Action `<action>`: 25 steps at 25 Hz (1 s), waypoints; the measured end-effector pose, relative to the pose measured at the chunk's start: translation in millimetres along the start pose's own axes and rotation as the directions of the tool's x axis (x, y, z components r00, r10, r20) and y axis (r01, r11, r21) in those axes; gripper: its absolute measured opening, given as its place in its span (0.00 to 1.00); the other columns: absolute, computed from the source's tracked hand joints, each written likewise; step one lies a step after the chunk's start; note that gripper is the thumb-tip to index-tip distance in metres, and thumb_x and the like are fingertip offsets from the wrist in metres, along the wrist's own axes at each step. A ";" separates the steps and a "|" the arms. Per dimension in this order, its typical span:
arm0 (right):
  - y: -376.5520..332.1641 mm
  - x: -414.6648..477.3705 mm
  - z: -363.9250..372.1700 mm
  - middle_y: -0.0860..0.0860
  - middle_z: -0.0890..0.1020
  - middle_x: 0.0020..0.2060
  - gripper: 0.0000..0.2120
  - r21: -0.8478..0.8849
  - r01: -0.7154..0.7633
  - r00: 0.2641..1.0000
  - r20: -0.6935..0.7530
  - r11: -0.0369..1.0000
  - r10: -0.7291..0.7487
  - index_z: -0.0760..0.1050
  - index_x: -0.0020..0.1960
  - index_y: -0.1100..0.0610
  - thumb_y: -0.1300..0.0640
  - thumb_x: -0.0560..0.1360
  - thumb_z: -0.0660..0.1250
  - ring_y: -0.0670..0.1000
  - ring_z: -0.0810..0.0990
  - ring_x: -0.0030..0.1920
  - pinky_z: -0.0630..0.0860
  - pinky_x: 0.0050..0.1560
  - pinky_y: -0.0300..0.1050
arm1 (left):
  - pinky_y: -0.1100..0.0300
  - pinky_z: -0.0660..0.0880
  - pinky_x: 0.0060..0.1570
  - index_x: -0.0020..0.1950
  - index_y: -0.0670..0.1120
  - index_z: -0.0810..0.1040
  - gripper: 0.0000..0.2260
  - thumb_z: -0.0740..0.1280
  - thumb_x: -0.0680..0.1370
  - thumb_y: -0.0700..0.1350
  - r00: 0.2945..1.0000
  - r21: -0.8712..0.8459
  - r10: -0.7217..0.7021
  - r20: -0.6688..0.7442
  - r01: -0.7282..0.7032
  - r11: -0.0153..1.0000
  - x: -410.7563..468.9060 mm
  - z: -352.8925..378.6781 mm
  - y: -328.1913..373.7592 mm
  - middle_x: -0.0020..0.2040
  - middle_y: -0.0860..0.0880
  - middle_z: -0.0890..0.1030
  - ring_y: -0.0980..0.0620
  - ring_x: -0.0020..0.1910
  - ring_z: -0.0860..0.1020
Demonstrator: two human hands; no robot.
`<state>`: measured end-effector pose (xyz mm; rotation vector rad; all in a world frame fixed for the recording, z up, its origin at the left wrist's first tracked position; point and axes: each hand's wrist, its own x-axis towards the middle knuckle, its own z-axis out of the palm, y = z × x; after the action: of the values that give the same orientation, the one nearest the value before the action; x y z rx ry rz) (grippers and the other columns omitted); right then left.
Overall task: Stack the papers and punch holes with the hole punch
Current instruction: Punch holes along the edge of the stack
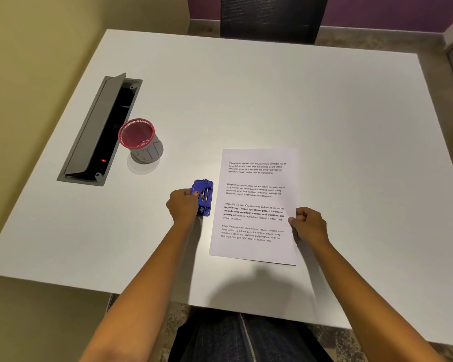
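**Bringing the punch to the paper's edge**

Head view: take the papers (255, 205) as the landmark. They lie flat on the white table (272, 100) as what looks like a squared stack with printed text on top; how many sheets there are cannot be told. The blue hole punch (203, 197) stands just beside the papers' left edge, about level with the middle of the page, its slot side turned toward them, though no sheet seems to be inside it yet. The left hand (183, 205) is wrapped around the punch from the side away from the papers, fingers closed over its body. The right hand (309, 223) is curled on the papers' right edge, pinching or pinning the sheets there. Well to the left of the papers and farther off, a red mesh cup (140, 141) stands next to an open cable hatch (100, 129).

The step in hand appears to be feeding the left edge into the punch. To do it well, keep the right hand firm so the sheets do not fan, slide the punch straight onto the edge until the papers meet its back stop, centre it along the edge, then press down evenly. A skewed entry would likely give crooked holes.
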<state>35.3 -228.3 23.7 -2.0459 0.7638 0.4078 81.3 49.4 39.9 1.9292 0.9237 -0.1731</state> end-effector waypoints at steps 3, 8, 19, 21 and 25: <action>-0.4 -0.4 -0.4 0.48 0.74 0.27 0.06 0.007 0.006 1.000 -0.007 1.000 -0.005 0.74 0.40 0.56 0.65 0.73 0.68 0.54 0.75 0.38 0.70 0.45 0.42 | 0.56 0.74 0.44 0.46 0.39 0.82 0.05 0.67 0.76 0.39 1.000 0.011 0.018 0.005 -0.018 1.000 -0.2 0.4 -1.2 0.40 0.45 0.80 0.45 0.40 0.76; -1.2 0.7 -4.0 0.48 0.75 0.27 0.10 0.076 -0.046 0.999 0.018 0.996 0.045 0.75 0.37 0.53 0.66 0.72 0.69 0.51 0.74 0.32 0.72 0.34 0.41 | 0.55 0.76 0.48 0.52 0.40 0.80 0.08 0.69 0.76 0.43 0.998 0.043 0.057 0.019 -0.058 0.997 2.8 -7.8 -3.3 0.43 0.48 0.80 0.48 0.42 0.77; -4.0 7.6 0.1 0.46 0.78 0.28 0.05 0.109 -0.029 0.996 0.087 0.994 0.019 0.79 0.42 0.55 0.65 0.71 0.69 0.48 0.75 0.32 0.71 0.41 0.42 | 0.53 0.76 0.50 0.52 0.40 0.81 0.08 0.70 0.76 0.43 0.995 0.043 0.039 0.097 -0.043 0.998 10.3 -13.4 -4.1 0.50 0.41 0.84 0.47 0.40 0.75; -4.7 7.4 2.5 0.45 0.78 0.27 0.05 0.105 -0.018 0.996 0.085 0.994 0.009 0.79 0.43 0.56 0.64 0.71 0.69 0.47 0.75 0.32 0.71 0.44 0.43 | 0.51 0.77 0.51 0.52 0.40 0.81 0.08 0.70 0.76 0.43 0.995 0.027 0.034 0.096 -0.037 0.999 10.4 -13.7 -4.4 0.51 0.41 0.84 0.47 0.42 0.76; -8.2 5.4 6.3 0.44 0.77 0.27 0.06 0.097 0.009 0.997 0.077 0.995 -0.016 0.78 0.42 0.54 0.64 0.72 0.69 0.48 0.76 0.33 0.73 0.44 0.44 | 0.52 0.77 0.52 0.52 0.41 0.81 0.08 0.70 0.75 0.43 0.996 -0.006 0.021 0.092 -0.021 1.000 9.7 -12.6 -4.9 0.50 0.42 0.84 0.48 0.43 0.77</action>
<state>44.8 -221.7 22.5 -1.9321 0.7097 0.4329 81.8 65.9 38.7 1.9093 0.8419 -0.2453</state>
